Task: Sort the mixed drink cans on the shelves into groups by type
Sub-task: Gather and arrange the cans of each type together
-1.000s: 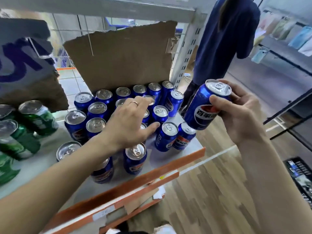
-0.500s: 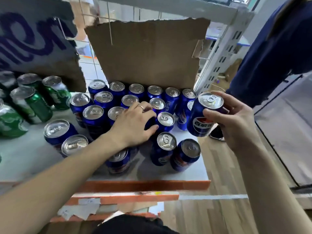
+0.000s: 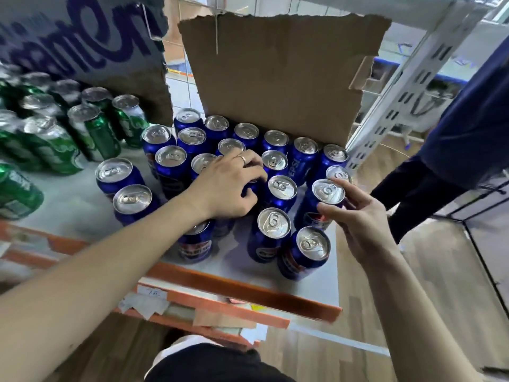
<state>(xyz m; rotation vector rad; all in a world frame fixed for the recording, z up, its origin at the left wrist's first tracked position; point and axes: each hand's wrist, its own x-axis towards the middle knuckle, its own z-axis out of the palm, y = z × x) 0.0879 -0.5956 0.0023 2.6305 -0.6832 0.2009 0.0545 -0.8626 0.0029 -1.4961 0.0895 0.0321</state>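
Both your forearms are bare, no sleeves showing. Your left hand (image 3: pixel 225 188) wears one thin, pale metal band ring (image 3: pixel 243 158) on a finger. Your right hand (image 3: pixel 358 219) wears nothing. Dark black garment (image 3: pixel 209 365) with a white edge shows at bottom centre.

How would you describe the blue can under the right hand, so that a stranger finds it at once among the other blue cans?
Start at the torn cardboard sheet standing behind the blue cans, then come forward along the shelf's right side. There the right hand holds one blue can near its top. It alone has fingers on its rim; the left hand rests further left.
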